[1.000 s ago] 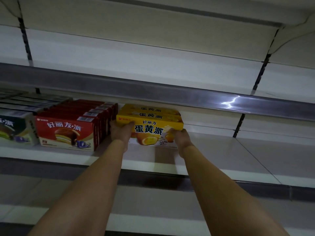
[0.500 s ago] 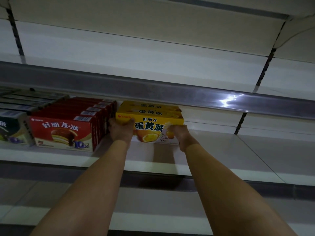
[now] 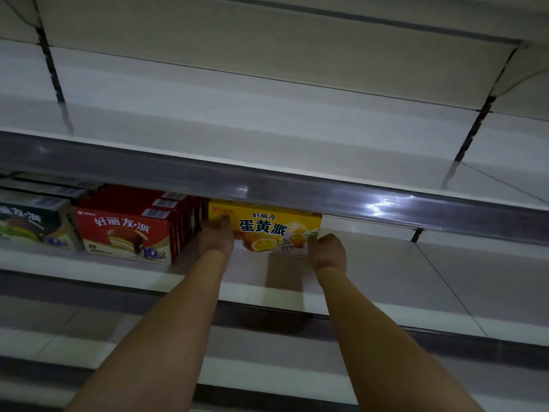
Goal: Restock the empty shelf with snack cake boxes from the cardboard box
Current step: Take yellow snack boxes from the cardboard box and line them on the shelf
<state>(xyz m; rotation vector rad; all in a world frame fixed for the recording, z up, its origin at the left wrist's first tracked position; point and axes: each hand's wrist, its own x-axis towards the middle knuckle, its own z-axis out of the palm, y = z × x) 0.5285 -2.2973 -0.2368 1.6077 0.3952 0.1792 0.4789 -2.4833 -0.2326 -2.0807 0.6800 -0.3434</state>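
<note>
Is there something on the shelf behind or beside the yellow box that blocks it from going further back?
Nothing visible blocks it. Both hands hold the yellow box; the shelf to its right is bare, red boxes stand to its left. The rail above hides the space behind.

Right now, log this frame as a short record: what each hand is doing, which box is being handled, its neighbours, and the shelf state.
left hand: grips the left end of the yellow box, thumb on its front face
right hand: grips the lower right corner of the yellow box
yellow box: upright on the shelf, front face outward, top hidden by the upper shelf rail
left neighbour: red boxes, a row running back
further left: green box
shelf: bare to the right of the yellow box
</note>
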